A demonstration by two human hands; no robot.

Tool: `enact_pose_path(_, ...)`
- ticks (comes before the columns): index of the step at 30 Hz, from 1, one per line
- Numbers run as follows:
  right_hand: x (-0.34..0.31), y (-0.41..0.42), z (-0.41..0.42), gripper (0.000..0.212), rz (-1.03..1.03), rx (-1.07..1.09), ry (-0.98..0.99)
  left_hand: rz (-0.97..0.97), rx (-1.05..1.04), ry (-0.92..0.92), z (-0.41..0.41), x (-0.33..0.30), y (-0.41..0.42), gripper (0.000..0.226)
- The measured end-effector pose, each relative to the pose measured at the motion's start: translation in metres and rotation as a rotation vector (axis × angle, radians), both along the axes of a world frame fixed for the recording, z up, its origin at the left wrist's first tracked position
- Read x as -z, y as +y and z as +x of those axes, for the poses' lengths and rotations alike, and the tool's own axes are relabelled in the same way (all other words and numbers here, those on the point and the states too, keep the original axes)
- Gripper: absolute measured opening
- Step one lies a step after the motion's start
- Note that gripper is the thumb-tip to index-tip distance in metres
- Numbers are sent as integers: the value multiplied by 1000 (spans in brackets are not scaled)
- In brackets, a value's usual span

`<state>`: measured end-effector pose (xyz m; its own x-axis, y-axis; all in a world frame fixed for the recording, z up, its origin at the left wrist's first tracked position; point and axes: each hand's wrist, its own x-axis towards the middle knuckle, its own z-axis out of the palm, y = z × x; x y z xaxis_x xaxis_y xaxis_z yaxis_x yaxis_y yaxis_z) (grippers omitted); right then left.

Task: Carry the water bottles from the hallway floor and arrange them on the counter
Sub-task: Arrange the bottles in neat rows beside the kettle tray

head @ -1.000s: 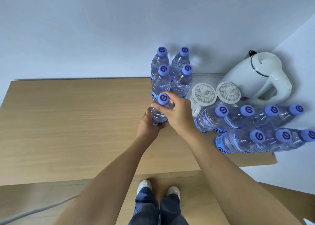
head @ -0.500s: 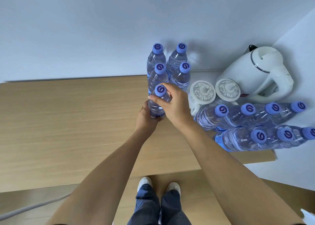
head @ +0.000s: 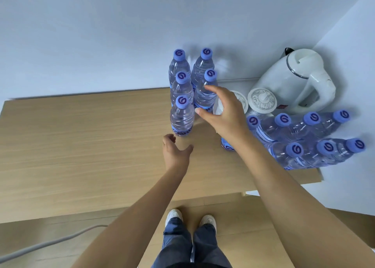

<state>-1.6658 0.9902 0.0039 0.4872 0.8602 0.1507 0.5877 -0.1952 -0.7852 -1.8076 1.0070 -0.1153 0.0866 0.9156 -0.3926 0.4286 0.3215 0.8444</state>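
Open hands (head: 222, 113) beside upright bottle (head: 182, 118)

Right hand (head: 222, 113) hides one lidded cup (head: 240, 102) — partly.

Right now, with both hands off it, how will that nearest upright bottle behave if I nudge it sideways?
The nearest bottle looks full of water, so probably heavy for its size and steady against light taps. It is tall on a narrow base, so a push near the cap could tip it. The smooth counter may let it slide if pushed low.
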Motion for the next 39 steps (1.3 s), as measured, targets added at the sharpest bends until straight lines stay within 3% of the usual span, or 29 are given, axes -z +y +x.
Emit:
enact_pose_path(4,-13,-21,11,47,24,-2,-67,-60,114,-59,17,-9,-23,53)
enact_pose_path(9,-20,-39,19,37,-14,-26,-118,-59,335,-105,46,-23,-42,59)
enact_pose_path(15,-9,-68,40,42,-213,-26,-7,13,466,-79,67,-29,-47,63)
enact_pose_path(25,5,-86,45,37,-199,83,234,12,507,-68,71,-26,-48,69)
enact_pose_path(39,-38,-63,31,31,-62,19,211,36,473,-302,37,-56,-62,72)
